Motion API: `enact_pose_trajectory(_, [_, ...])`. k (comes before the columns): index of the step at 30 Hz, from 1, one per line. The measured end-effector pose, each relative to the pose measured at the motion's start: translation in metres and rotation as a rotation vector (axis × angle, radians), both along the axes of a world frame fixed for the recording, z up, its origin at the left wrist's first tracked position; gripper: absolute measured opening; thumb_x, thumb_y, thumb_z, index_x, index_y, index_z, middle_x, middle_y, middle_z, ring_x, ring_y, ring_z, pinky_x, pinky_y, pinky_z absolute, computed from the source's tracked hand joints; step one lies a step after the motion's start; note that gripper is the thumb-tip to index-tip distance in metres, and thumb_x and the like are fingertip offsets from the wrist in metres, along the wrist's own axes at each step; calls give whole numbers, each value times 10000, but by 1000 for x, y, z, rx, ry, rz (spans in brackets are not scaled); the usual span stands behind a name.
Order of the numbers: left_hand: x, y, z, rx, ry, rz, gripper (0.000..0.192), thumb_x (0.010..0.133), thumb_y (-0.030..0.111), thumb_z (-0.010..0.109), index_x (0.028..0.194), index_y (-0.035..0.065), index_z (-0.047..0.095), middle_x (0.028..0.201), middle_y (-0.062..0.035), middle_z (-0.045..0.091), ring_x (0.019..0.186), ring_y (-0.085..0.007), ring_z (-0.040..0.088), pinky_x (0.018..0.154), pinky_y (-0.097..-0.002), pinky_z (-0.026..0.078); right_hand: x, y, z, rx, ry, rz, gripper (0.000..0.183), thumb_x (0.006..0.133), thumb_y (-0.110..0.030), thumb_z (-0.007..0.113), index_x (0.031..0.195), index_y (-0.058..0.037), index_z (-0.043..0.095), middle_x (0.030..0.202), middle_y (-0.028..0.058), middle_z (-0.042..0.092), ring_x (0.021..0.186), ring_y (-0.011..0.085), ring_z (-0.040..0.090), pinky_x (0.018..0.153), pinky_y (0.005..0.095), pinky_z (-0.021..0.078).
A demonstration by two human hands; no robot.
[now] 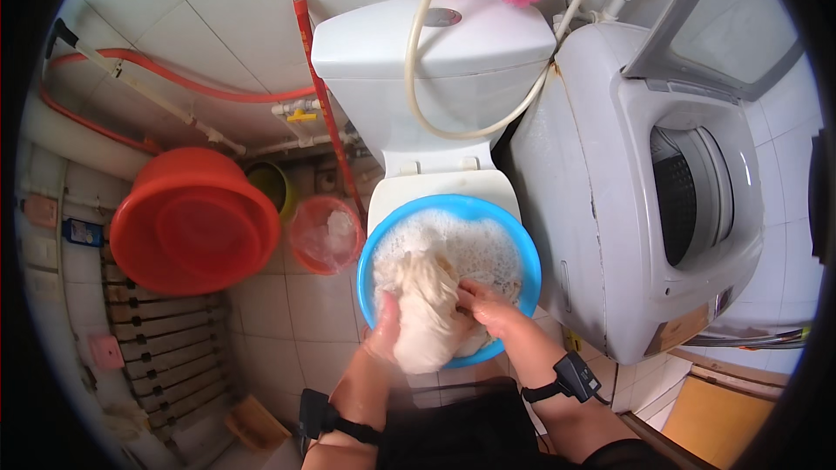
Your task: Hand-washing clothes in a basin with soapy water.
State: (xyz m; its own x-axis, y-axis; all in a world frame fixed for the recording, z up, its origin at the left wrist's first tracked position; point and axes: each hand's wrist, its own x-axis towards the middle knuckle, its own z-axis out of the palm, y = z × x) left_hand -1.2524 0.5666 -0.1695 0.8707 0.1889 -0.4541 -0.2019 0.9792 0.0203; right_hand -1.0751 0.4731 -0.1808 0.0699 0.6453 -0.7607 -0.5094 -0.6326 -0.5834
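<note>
A blue plastic basin (533,274) full of soapy, foamy water rests on the closed lid of a white toilet (431,117). Between my hands a wet cream-coloured cloth (424,313) is bunched up, partly above the foam and hanging over the near rim. My left hand (385,329) presses against the cloth's left side. On the right side, my right hand (482,305) grips the cloth, with its fingertips partly hidden in the folds. More fabric lies in the suds near that hand. A black device is strapped to each forearm.
Right of the toilet stands a grey top-loading washing machine (588,176), its lid raised. A large red basin (196,222), a small red bucket (326,235) and a green bucket (271,186) are at left. A beige hose (413,59) loops over the tank; a red pole (320,88) leans beside it.
</note>
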Motion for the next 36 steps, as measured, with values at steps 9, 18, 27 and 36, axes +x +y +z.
enact_pose_trajectory(9, [1,-30,21,325,271,-24,614,768,-11,495,1356,-14,320,1293,-155,468,1199,-272,452,1025,-384,349,45,26,54,453,239,-788,248,927,-218,485,1123,-69,516,1088,71,594,997,193,574,874,363,464])
enact_pose_trajectory(18, [46,-2,31,1252,360,19,658,781,63,642,1355,-5,329,1341,-174,380,1208,-260,412,1012,-359,337,21,38,82,423,115,-792,243,931,-229,491,1103,-58,493,1048,88,583,978,236,579,854,415,492])
enact_pose_trajectory(27, [42,6,19,212,127,416,540,821,74,499,1336,41,340,1313,-148,446,1209,-311,436,1020,-470,335,46,21,59,453,89,-995,222,929,-256,496,1053,-75,533,977,73,578,951,231,574,824,414,496])
enact_pose_trajectory(36, [55,3,-70,-58,-297,342,574,914,482,438,1358,128,349,1234,-112,515,948,-272,588,760,-425,518,-80,24,87,657,-957,340,182,831,-267,631,874,-91,612,803,66,630,742,226,633,668,308,511])
